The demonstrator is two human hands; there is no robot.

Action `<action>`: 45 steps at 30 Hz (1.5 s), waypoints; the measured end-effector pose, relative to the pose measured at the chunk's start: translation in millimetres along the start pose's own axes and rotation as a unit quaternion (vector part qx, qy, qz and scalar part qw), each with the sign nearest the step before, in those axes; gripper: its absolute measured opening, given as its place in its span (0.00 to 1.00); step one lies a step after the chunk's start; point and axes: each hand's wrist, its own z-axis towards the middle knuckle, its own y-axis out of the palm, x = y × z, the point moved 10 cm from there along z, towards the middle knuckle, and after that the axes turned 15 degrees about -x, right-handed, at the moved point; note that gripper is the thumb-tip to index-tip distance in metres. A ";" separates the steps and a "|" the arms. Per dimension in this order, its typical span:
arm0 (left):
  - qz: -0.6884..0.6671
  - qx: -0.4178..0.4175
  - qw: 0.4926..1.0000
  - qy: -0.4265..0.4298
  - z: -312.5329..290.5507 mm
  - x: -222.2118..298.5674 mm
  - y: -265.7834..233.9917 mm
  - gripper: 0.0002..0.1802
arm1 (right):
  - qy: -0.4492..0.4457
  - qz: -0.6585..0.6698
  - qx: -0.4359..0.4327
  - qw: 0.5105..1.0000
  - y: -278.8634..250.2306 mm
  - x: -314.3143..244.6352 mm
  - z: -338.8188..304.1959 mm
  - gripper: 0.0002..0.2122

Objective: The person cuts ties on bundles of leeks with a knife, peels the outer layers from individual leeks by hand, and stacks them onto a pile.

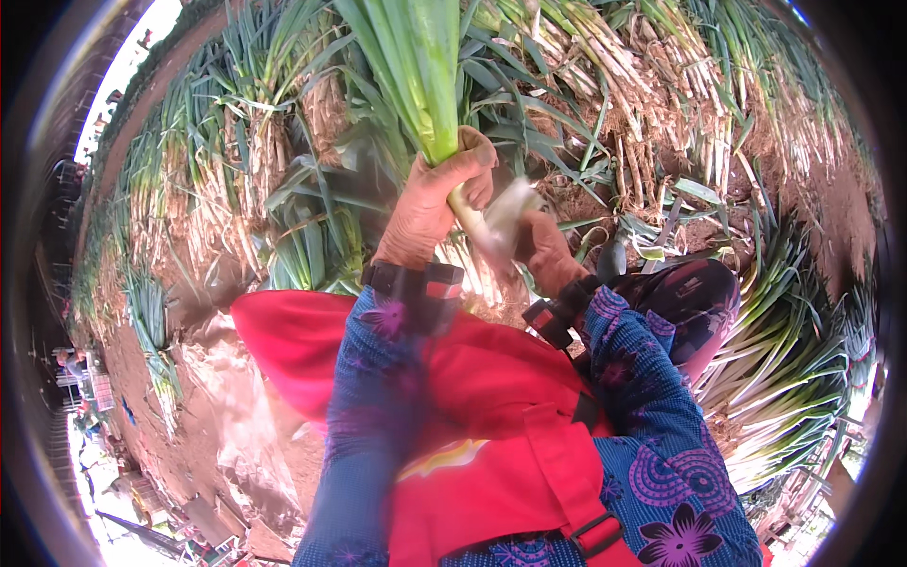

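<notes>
My left hand [437, 203] is wrapped round a large green onion [439, 123] just where the green leaves meet the pale stalk. Its leaves point up and away past the top edge, while the white stalk slants down to the right. Beside it, my right hand [550, 253] is closed on a whitish outer leaf [511, 210] at the stalk's lower part. That leaf is smeared by motion, and how far it has come away from the stalk I cannot tell. Both wrists carry dark straps with small boxes.
Piles of green onions [652, 76] lie in rows across the far side and left. Another heap [784, 369] of pale stalks lies at my right. Loose leaves [694, 194] are strewn on the brown soil. A plastic sheet [236, 397] covers ground at the left, by my red-covered knee.
</notes>
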 end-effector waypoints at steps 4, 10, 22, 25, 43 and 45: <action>0.067 -0.061 0.996 0.018 -8.5 26.9 12.3 0.10 | -0.032 0.302 0.055 0.951 -27.6 22.1 19.1 0.15; 0.083 -0.104 0.981 0.139 -51.8 89.6 12.4 0.13 | -0.123 -0.160 0.075 0.977 -110.6 -5.5 14.6 0.13; 0.083 0.350 0.897 0.256 -192.4 235.4 -120.4 0.15 | -0.077 -0.816 0.288 0.495 -325.5 -115.5 -67.0 0.16; 0.016 0.244 0.954 0.172 -150.0 179.7 -141.4 0.22 | 0.113 -0.591 0.367 0.710 -281.0 -86.2 -3.8 0.24; -0.140 0.119 0.977 0.112 -82.6 18.0 -98.2 0.13 | -0.009 -0.437 -0.213 0.874 122.6 -19.2 17.4 0.11; -0.174 0.114 0.973 0.103 -88.4 12.4 -99.0 0.14 | -0.004 -0.439 -0.217 0.872 120.8 -11.6 16.8 0.10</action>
